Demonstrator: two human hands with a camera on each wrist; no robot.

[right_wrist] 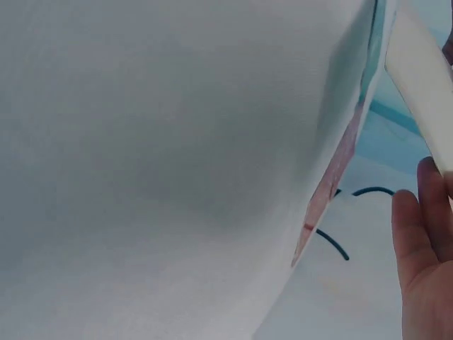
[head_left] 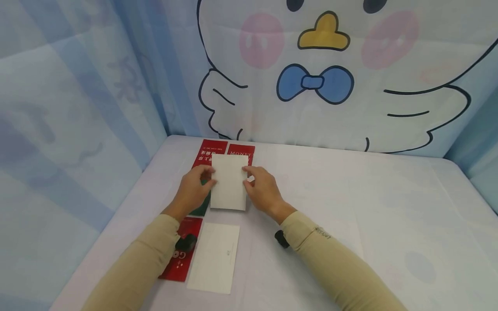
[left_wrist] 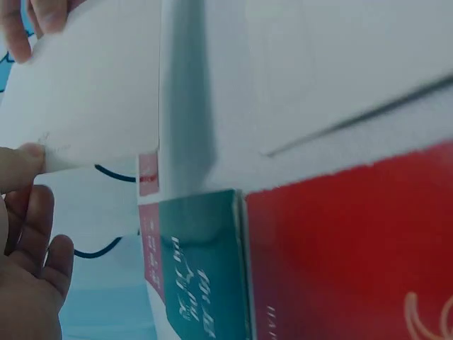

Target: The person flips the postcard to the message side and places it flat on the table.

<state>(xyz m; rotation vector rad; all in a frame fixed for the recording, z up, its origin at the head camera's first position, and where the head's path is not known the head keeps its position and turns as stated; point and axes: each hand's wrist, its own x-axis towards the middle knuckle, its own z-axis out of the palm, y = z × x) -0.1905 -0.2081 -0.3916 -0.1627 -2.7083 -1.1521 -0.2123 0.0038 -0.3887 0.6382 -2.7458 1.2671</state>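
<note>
Both hands hold a flat white paper envelope (head_left: 228, 185) by its two long sides, tilted above the table. My left hand (head_left: 193, 188) pinches the left edge between thumb and fingers, and my right hand (head_left: 266, 190) pinches the right edge. Small print shows on the envelope's face (left_wrist: 85, 99) in the left wrist view. Beneath and behind it lie a red envelope (head_left: 212, 146) at left, another red one lettered MONEY (head_left: 241, 149), and a green one (head_left: 200, 210), each partly covered from sight. The right wrist view shows the right hand (right_wrist: 432, 248) beside the envelope's edge.
Nearer the body lie a red envelope (head_left: 177, 270), partly behind the left sleeve, and a white one (head_left: 214, 259) beside it. A white cloth covers the table (head_left: 350, 216). A curtain printed with a cartoon bird (head_left: 327, 125) hangs behind the far edge.
</note>
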